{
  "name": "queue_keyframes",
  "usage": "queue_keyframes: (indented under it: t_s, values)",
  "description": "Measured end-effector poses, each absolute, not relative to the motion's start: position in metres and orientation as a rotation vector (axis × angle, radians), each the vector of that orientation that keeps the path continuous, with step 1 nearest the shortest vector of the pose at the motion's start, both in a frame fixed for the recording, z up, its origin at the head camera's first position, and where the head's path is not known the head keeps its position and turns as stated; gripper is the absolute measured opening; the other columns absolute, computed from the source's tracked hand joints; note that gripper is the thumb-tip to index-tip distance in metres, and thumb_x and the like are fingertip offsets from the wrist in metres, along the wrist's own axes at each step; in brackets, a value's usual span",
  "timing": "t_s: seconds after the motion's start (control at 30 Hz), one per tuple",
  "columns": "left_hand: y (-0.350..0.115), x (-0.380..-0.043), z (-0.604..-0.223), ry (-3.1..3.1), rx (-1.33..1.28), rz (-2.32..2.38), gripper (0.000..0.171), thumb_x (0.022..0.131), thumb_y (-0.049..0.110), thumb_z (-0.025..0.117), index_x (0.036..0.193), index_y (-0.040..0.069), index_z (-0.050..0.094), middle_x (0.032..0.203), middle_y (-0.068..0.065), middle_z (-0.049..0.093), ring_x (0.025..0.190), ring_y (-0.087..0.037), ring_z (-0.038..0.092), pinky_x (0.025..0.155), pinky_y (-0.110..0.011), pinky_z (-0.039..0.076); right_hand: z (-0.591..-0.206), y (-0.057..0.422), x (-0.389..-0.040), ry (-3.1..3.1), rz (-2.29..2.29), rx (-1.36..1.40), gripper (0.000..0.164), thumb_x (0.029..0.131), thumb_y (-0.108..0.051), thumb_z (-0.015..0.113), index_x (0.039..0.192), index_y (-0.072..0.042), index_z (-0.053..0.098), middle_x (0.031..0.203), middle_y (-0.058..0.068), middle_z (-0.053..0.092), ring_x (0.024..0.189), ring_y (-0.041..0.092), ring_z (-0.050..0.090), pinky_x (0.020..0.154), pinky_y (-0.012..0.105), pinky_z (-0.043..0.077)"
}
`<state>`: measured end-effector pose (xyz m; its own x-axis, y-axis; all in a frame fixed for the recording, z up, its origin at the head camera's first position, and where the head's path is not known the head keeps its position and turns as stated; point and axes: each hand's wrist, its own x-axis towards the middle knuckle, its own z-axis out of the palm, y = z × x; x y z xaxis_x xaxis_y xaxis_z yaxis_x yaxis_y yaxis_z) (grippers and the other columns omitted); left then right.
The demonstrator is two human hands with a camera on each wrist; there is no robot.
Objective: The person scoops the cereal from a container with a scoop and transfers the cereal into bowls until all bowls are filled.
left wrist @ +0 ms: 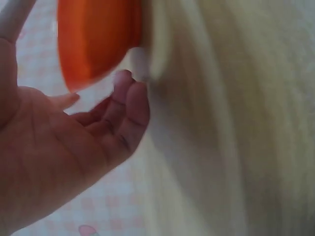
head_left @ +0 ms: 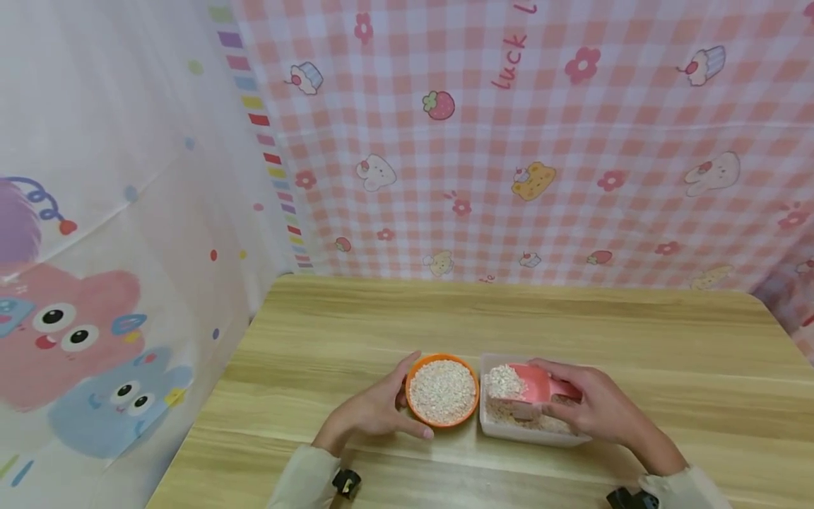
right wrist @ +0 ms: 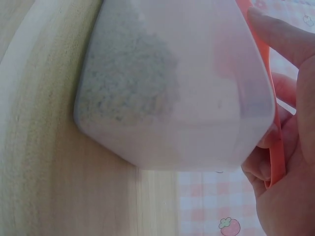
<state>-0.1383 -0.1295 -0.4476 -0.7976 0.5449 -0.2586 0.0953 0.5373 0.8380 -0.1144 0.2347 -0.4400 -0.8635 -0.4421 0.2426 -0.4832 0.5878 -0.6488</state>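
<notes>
An orange bowl [head_left: 412, 410] filled with pale rolled oats [head_left: 443, 391] stands on the table. Around its left side lies my left hand [head_left: 381, 408], thumb in front and fingers spread behind; in the left wrist view the lower fingers hang loosely bent beside the bowl [left wrist: 101, 39]. My right hand [head_left: 594, 403] grips the handle of a red-pink scoop [head_left: 534, 382] heaped with oats. The scoop is over a translucent plastic box [head_left: 531, 435] just right of the bowl. Through its wall, in the right wrist view, more oats [right wrist: 128, 73] show inside; the scoop handle [right wrist: 278, 164] lies in my palm.
The wood-grain table [head_left: 356, 318] reaches back to a pink checked cloth [head_left: 407, 141] hanging behind it. A white cloth with cartoon figures [head_left: 95, 346] hangs along the left side. Dark straps with devices [head_left: 346, 482] sit at both wrists.
</notes>
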Motion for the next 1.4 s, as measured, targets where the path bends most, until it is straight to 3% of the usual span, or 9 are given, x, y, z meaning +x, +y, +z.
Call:
queue_keyframes:
  t_s: [0.13, 0.2, 0.4, 0.7, 0.9, 1.03, 1.13, 1.27, 1.4]
  values:
    - [-0.126, -0.142, -0.455, 2.262, 0.519, 1.225, 0.124, 0.072, 0.033, 0.09, 0.16, 0.022, 0.004, 0.164, -0.014, 0.014, 0.147, -0.028, 0.022, 0.118, -0.052, 0.021, -0.441, 0.236, -0.115, -2.763, 1.187, 0.778, 0.059, 0.082, -0.026, 0.082, 0.133, -0.005, 0.062, 0.11, 0.005, 0.07, 0.068, -0.001, 0.047, 0.06, 0.021, 0.042]
    - [-0.125, -0.143, -0.457, 2.255, 0.506, 1.237, 0.124, 0.071, 0.033, 0.091, 0.16, 0.025, 0.005, 0.164, -0.012, 0.015, 0.15, -0.029, 0.017, 0.119, -0.054, 0.017, -0.441, 0.237, -0.115, -2.772, 1.204, 0.774, 0.059, 0.083, -0.026, 0.081, 0.133, -0.004, 0.061, 0.11, 0.006, 0.069, 0.068, -0.001, 0.047, 0.059, 0.021, 0.042]
    - [-0.123, -0.145, -0.459, 2.243, 0.493, 1.259, 0.123, 0.069, 0.033, 0.092, 0.16, 0.029, 0.008, 0.162, -0.011, 0.023, 0.148, -0.031, 0.023, 0.118, -0.056, 0.018, -0.443, 0.237, -0.116, -2.762, 1.219, 0.774, 0.059, 0.082, -0.023, 0.082, 0.134, -0.005, 0.061, 0.116, 0.011, 0.069, 0.071, 0.001, 0.05, 0.06, 0.021, 0.043]
    - [-0.122, -0.147, -0.46, 2.227, 0.495, 1.266, 0.122, 0.07, 0.033, 0.091, 0.16, 0.03, 0.009, 0.165, -0.006, 0.017, 0.149, -0.029, 0.019, 0.118, -0.057, 0.017, -0.442, 0.237, -0.116, -2.723, 1.106, 0.817, 0.057, 0.083, -0.029, 0.081, 0.135, -0.015, 0.063, 0.125, 0.008, 0.068, 0.094, 0.003, 0.058, 0.077, 0.021, 0.049]
    - [-0.12, -0.148, -0.461, 2.239, 0.499, 1.257, 0.122, 0.07, 0.033, 0.092, 0.16, 0.028, 0.009, 0.164, -0.008, 0.019, 0.148, -0.03, 0.023, 0.118, -0.056, 0.02, -0.44, 0.236, -0.115, -2.773, 1.072, 0.793, 0.057, 0.084, -0.034, 0.079, 0.136, -0.018, 0.062, 0.127, 0.006, 0.067, 0.107, 0.009, 0.061, 0.086, 0.027, 0.053]
    - [-0.12, -0.147, -0.462, 2.251, 0.494, 1.251, 0.121, 0.07, 0.036, 0.091, 0.159, 0.03, 0.01, 0.163, -0.008, 0.023, 0.146, -0.029, 0.028, 0.116, -0.055, 0.023, -0.436, 0.236, -0.116, -2.763, 1.141, 0.82, 0.056, 0.084, -0.027, 0.08, 0.136, -0.014, 0.062, 0.123, 0.01, 0.068, 0.086, 0.002, 0.058, 0.072, 0.023, 0.05]
    - [-0.12, -0.146, -0.463, 2.254, 0.484, 1.248, 0.12, 0.069, 0.037, 0.091, 0.159, 0.032, 0.012, 0.162, -0.008, 0.025, 0.144, -0.029, 0.029, 0.116, -0.056, 0.024, -0.431, 0.236, -0.117, -2.749, 1.21, 0.849, 0.056, 0.085, -0.022, 0.079, 0.137, -0.012, 0.06, 0.099, 0.007, 0.07, 0.062, -0.003, 0.041, 0.056, 0.018, 0.04]
    - [-0.12, -0.147, -0.462, 2.255, 0.48, 1.241, 0.119, 0.069, 0.038, 0.091, 0.158, 0.034, 0.013, 0.162, -0.007, 0.025, 0.144, -0.03, 0.029, 0.115, -0.057, 0.025, -0.423, 0.235, -0.12, -2.743, 1.226, 0.878, 0.056, 0.087, -0.024, 0.078, 0.138, -0.012, 0.059, 0.077, -0.004, 0.052, 0.053, -0.005, 0.027, 0.047, 0.016, 0.032]
    - [-0.121, -0.147, -0.462, 2.267, 0.49, 1.23, 0.118, 0.07, 0.04, 0.09, 0.158, 0.036, 0.013, 0.162, -0.007, 0.024, 0.144, -0.031, 0.03, 0.114, -0.058, 0.026, -0.414, 0.229, -0.123, -2.739, 1.174, 0.909, 0.056, 0.087, -0.027, 0.077, 0.138, -0.013, 0.059, 0.078, -0.009, 0.055, 0.054, -0.005, 0.027, 0.051, 0.017, 0.035]
